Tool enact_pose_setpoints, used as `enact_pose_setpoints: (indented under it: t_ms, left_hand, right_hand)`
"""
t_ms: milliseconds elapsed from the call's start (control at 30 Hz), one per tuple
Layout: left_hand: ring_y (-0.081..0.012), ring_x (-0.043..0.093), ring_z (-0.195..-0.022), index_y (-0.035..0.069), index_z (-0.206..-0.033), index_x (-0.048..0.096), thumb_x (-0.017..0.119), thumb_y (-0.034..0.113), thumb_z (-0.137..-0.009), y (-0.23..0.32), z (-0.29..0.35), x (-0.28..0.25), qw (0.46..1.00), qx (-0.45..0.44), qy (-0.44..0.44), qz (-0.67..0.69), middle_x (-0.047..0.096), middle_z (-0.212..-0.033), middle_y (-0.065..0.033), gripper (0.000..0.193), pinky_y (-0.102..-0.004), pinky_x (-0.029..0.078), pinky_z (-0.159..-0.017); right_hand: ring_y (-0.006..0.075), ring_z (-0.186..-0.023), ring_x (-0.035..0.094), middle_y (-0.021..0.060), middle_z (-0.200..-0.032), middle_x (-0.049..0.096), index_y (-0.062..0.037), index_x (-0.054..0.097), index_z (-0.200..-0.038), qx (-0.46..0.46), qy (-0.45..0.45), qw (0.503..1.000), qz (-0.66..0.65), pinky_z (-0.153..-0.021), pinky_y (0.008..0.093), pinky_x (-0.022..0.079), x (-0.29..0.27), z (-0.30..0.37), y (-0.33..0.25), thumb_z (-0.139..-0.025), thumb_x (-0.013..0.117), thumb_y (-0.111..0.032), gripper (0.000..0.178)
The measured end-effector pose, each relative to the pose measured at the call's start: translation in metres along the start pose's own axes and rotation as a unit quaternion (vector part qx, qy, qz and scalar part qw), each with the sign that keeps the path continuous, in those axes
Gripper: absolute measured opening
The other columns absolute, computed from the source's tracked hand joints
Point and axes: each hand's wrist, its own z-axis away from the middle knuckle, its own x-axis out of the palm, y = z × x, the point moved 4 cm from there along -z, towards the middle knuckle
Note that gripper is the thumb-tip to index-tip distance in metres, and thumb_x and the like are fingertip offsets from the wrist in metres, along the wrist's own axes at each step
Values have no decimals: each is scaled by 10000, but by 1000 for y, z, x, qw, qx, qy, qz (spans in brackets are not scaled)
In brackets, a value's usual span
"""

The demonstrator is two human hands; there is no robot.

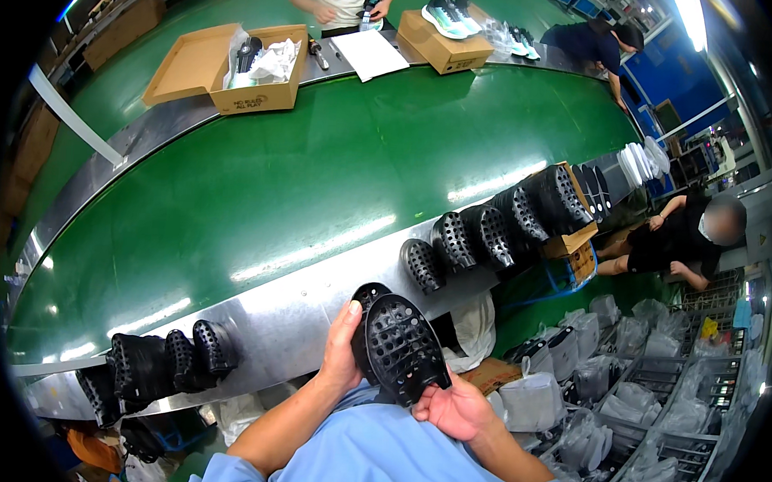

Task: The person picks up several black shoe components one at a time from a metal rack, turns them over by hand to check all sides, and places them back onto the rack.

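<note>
Close to my body I hold two black, toe-shaped plastic shoe inserts full of round holes. The front insert overlaps the rear insert, of which only the upper left part shows. My left hand grips them along their left side, thumb upward. At the lower right, the fingers of my right hand are closed on the front insert's narrow end. A row of nested black inserts lies along the metal ledge to the right, and more nested inserts rest on the ledge to the left.
Past the metal ledge runs a green conveyor belt. Across it stand an open shoe box and a brown box with shoes on top. A person handles a shoe there. Racks with plastic-wrapped items fill the right.
</note>
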Motion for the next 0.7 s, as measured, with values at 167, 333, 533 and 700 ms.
enact_pose_setpoints:
  t_ms: [167, 333, 533, 700]
  left_hand:
    - [-207, 692, -1042, 51, -1275, 587, 525, 395, -1077, 1, 1, 0, 1000, 12, -18, -3, 698, -1169, -116, 402, -376, 575, -937]
    - [-202, 698, -1021, 56, -1273, 590, 525, 406, -1076, -1, 1, 0, 1000, -6, -2, 7, 704, -1151, -112, 408, -375, 581, -921]
    - [-207, 702, -1016, 58, -1271, 594, 528, 423, -1071, -3, 0, -2, 1000, -19, 0, 18, 710, -1145, -114, 421, -381, 584, -919]
    - [-217, 706, -1022, 54, -1269, 599, 525, 424, -1072, -3, 1, -3, 1000, -19, 5, 23, 710, -1153, -120, 426, -389, 584, -927]
  right_hand:
    - [258, -925, 642, 60, -998, 684, -105, 627, -1192, -9, 56, 998, 26, -811, 408, 470, -1, 4, -2, -1107, 425, -477, 432]
    - [256, -878, 654, 40, -958, 677, -120, 632, -1158, -16, 50, 999, 13, -793, 419, 471, -2, 4, -2, -1109, 431, -453, 392]
    - [250, -870, 653, 28, -925, 658, -116, 629, -1151, -21, 79, 996, 36, -788, 421, 477, -6, 5, -2, -1109, 432, -452, 391]
    - [246, -865, 640, 31, -922, 655, -108, 630, -1148, -17, 77, 997, 26, -792, 418, 478, -5, 4, -1, -1108, 436, -457, 401]
